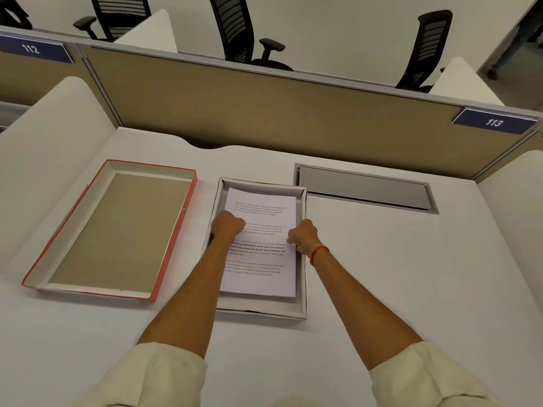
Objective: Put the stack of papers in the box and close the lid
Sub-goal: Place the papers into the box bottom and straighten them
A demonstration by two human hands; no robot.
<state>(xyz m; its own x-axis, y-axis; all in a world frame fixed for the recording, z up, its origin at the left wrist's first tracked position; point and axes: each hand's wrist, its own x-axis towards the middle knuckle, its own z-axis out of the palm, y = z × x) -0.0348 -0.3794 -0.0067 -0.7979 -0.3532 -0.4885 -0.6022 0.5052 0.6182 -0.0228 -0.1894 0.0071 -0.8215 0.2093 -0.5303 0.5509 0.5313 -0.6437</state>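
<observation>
Both your hands are curled into loose fists on the stack of papers (261, 242), left hand (227, 226) at its left edge, right hand (302, 235) at its right; can't tell if they're actually pinching the sheets. That stack sits inside the open box (302, 289) on the white table (411, 274). Left of your left hand lies the red-edged lid (117, 230), upside down. Beyond your hands there's a tan partition (264, 113), then black office chairs (244, 30).

We read "112" on the blue plate (35, 49) at the partition's left and "113" on the right plate (494, 121). The top sheet (264, 212) carries printed paragraphs, with "strong community bonds" legible in bold.
</observation>
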